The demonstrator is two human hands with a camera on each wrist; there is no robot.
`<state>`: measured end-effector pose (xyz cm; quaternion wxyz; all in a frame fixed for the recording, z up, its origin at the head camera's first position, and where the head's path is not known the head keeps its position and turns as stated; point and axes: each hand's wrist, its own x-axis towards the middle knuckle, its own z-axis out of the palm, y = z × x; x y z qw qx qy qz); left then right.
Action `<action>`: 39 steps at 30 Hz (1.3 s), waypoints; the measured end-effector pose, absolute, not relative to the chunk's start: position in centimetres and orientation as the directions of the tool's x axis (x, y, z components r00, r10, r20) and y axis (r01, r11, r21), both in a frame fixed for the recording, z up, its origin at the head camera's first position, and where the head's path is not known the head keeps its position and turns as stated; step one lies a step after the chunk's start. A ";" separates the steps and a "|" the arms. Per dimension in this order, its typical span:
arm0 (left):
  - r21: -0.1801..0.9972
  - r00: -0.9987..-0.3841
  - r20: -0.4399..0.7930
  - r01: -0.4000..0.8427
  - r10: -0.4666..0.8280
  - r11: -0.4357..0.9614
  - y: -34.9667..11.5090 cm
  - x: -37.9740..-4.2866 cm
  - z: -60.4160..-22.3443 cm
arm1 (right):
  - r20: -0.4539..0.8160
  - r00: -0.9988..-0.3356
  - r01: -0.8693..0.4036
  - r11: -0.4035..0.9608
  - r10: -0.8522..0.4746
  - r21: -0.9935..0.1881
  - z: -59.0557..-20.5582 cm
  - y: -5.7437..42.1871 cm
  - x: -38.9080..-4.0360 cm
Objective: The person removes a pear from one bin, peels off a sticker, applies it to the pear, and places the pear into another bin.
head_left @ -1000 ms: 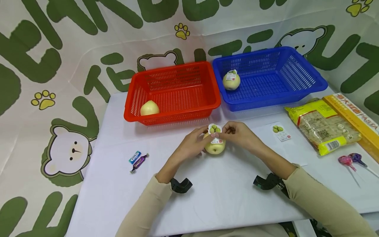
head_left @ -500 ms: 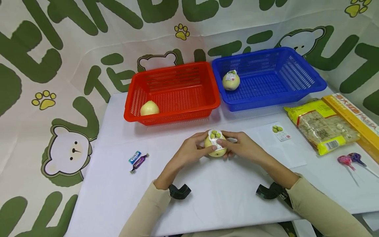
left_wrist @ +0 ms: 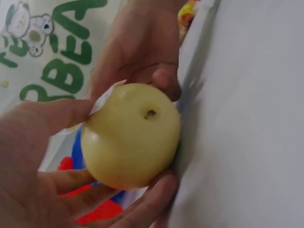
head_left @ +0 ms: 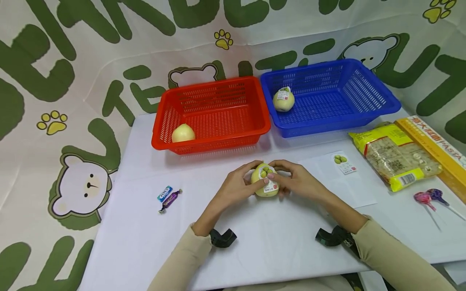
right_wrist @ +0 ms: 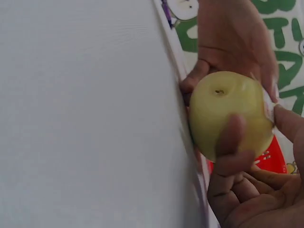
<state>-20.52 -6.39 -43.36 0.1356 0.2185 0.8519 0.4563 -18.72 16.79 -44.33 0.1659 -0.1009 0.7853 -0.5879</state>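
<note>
Between both hands is a pale yellow pear [head_left: 259,191], held just in front of the red basket. A white sticker [head_left: 271,186] printed with green fruit lies on its upper side. My left hand [head_left: 236,182] grips the pear from the left, its thumb at the sticker's edge. From the other side my right hand [head_left: 299,180] holds it, thumb on the sticker. In the left wrist view the pear's dimpled end [left_wrist: 150,114] faces the camera, and the sticker is seen edge-on. Curled fingers [right_wrist: 232,173] of the right hand lie under the pear in the right wrist view.
A red basket [head_left: 214,141] holds one plain pear [head_left: 183,133]; a blue basket [head_left: 335,123] holds a stickered pear [head_left: 283,103]. At right lie a sticker sheet [head_left: 358,196] with one sticker, a yellow food packet [head_left: 397,155], a pasta box [head_left: 437,149] and lollipops [head_left: 424,198]. Wrapped candies [head_left: 170,201] lie left.
The sticker, first lifted between the fingers over the pear, now lies against its skin. The pear has turned so its stem shows at top, and both hands have come slightly nearer the body.
</note>
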 end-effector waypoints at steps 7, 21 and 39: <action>0.840 -0.903 0.016 0.245 0.429 0.484 -5.9 -20.2 -43.7 | -0.187 -0.940 0.092 0.317 -0.286 -0.944 -44.7 16.6 -18.5; 0.955 -0.955 0.001 0.089 0.297 0.284 -5.0 -19.8 -44.4 | -0.070 -0.990 0.027 0.328 -0.120 -0.944 -44.2 14.7 -18.3; 0.925 -0.853 0.031 0.222 0.520 0.309 -6.9 -20.4 -44.6 | -0.045 -0.906 -0.084 0.282 -0.421 -0.956 -44.6 17.0 -18.5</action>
